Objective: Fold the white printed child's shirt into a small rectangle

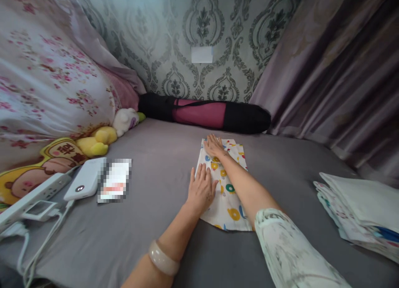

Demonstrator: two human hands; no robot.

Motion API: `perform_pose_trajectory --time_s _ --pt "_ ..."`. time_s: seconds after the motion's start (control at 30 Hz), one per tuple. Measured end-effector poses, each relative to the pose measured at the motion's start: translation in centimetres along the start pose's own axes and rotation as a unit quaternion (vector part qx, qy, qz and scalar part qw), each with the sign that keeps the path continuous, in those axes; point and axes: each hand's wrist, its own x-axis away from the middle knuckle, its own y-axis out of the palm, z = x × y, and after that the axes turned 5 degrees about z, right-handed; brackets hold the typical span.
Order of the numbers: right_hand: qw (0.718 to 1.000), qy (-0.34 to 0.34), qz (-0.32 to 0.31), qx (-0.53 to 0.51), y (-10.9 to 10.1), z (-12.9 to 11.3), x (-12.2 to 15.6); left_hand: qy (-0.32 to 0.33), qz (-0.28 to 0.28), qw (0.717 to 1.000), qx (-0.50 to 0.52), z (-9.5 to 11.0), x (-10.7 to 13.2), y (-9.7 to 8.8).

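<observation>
A white cloth garment (222, 215) with a yellow, blue, green and red print lies folded flat on the grey bed sheet. My left hand (202, 189) rests flat on its left side, fingers stretched out and pointing away from me. Farther off, my right hand (213, 146) lies palm down over its far end, with the fingers spread. Neither hand grips anything. Part of the garment is hidden under my hands and right forearm.
A folded stack of fabric (358, 209) sits at the right. A long black and pink bag (199, 113) lies along the wall. On the left are plush toys (93, 142), a power strip (40, 192), a white power bank (87, 178) with cables, and a blurred flat item (114, 180).
</observation>
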Motion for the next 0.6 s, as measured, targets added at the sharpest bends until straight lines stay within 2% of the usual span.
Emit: perform_pose_trajectory --time_s 0.1,0.27,0.5,0.6 --pt "1.000 0.006 0.006 0.018 0.5 0.2 -0.6 0.016 -0.019 1.000 -0.007 -0.1 0.3 0.8" --pt "0.999 0.012 -0.028 0.009 1.5 0.6 -0.8 0.029 -0.050 0.998 -0.009 -0.2 0.7 2.0" --pt "0.999 0.011 -0.032 -0.015 1.0 0.7 -0.7 0.020 -0.078 0.997 -0.010 0.0 0.4 1.4" --pt "1.000 0.016 -0.011 -0.018 0.3 0.9 -0.1 0.012 -0.086 0.996 -0.003 0.1 0.2 1.1"
